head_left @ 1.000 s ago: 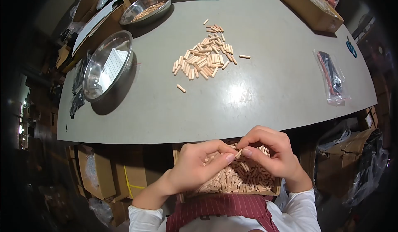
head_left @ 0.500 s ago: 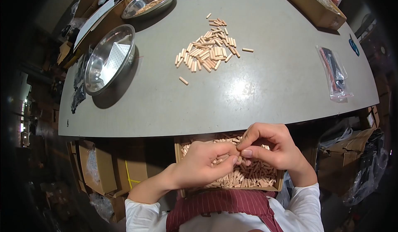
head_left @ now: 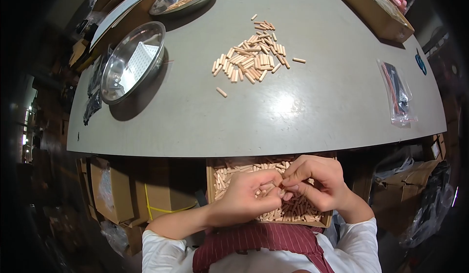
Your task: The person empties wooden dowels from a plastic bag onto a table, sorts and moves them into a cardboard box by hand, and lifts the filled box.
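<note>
If your left hand (head_left: 249, 194) loosens its curl, any dowel inside could slip out past the thumb; if your right hand (head_left: 320, 180) nudges at the meeting fingertips, a dowel could be knocked loose, as the fingers screen it; wooden dowels (head_left: 264, 191) show within your left fingers' curl, though whether grasped or lying beyond, I cannot tell; the right fingers are bent in, their grasp hidden; loose dowels (head_left: 305, 210) fill the box (head_left: 210, 187) beneath both hands' fingers; a dowel pile (head_left: 254, 60) lies well ahead of them.
</note>
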A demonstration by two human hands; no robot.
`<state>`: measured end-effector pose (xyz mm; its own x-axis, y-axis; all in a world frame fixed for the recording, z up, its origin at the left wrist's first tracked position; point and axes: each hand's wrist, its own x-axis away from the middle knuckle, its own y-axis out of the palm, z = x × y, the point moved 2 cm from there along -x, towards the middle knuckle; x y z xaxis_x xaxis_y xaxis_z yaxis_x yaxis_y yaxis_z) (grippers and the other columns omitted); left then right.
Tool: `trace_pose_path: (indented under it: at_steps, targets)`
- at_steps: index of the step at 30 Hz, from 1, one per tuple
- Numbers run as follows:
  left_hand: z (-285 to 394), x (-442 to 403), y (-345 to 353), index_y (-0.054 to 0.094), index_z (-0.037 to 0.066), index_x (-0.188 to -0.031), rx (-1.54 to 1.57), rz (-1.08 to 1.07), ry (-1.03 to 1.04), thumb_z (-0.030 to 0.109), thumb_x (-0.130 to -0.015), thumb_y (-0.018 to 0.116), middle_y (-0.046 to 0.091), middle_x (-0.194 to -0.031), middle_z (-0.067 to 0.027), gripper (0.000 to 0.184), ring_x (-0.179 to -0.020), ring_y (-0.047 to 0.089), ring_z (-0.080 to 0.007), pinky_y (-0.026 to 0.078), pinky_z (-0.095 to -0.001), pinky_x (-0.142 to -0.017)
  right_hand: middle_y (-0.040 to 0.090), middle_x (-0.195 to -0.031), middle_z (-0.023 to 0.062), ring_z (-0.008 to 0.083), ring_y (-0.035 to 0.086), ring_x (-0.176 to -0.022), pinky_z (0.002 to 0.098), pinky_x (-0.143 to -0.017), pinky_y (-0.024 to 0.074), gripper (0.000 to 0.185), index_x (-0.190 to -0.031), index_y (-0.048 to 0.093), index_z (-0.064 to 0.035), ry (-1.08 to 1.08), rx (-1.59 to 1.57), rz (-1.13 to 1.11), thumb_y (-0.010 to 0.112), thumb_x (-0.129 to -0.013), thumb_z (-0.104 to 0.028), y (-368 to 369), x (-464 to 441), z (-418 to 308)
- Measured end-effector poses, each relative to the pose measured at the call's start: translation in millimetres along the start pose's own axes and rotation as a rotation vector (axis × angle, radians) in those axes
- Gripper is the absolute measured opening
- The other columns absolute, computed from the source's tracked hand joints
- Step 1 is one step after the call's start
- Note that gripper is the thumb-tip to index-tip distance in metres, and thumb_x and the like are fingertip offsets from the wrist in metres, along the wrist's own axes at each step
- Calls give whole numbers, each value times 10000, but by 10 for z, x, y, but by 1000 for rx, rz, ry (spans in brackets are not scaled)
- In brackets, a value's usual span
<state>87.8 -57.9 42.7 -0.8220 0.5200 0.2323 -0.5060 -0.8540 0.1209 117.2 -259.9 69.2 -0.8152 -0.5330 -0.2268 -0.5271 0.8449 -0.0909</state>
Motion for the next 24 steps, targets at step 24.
trace_pose_path:
  at_steps: [24]
  targets:
    - [137,45,-82,691,19,-1075,-218,146,145,118,-1017,655,718,-858,-40,120,-753,632,-58,522,-266,-672,668,-946,34,54,625,-826,229,-724,516,129,-1118,610,25,165,-15,44,656,-1050,-74,88,-34,-13]
